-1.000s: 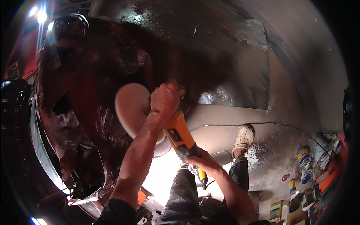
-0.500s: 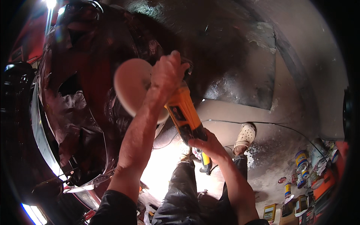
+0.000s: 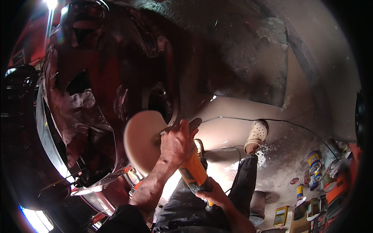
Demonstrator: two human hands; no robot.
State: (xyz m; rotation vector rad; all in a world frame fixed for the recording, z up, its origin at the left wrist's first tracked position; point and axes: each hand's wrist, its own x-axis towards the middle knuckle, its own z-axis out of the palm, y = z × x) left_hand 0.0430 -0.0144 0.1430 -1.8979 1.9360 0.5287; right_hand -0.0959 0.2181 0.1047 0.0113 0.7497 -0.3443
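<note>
A yellow and black power polisher [image 3: 194, 171] with a wide, pale round pad [image 3: 140, 141] is held in front of my body. My left hand [image 3: 176, 144] is wrapped over its front end, on or beside the dark side handle. Around the black rear end of the body, my right hand [image 3: 213, 193] is closed. The pad faces a dark red car body [image 3: 89, 112] on the left; whether it touches the car I cannot tell. The pad's edge looks blurred.
A black cord [image 3: 279, 121] runs over the floor past my foot in a pale clog [image 3: 257, 134]. Several cans [image 3: 314, 161] and boxes lie at the lower right, with a yellow-labelled tin [image 3: 279, 216] and a bucket [image 3: 257, 207] nearer my legs. A dark sheet [image 3: 248, 73] covers floor ahead.
Both hands have brought the polisher and its pad down and closer to my body. More of the car's side now shows above the pad, and the bucket beside my leg has come into view.
</note>
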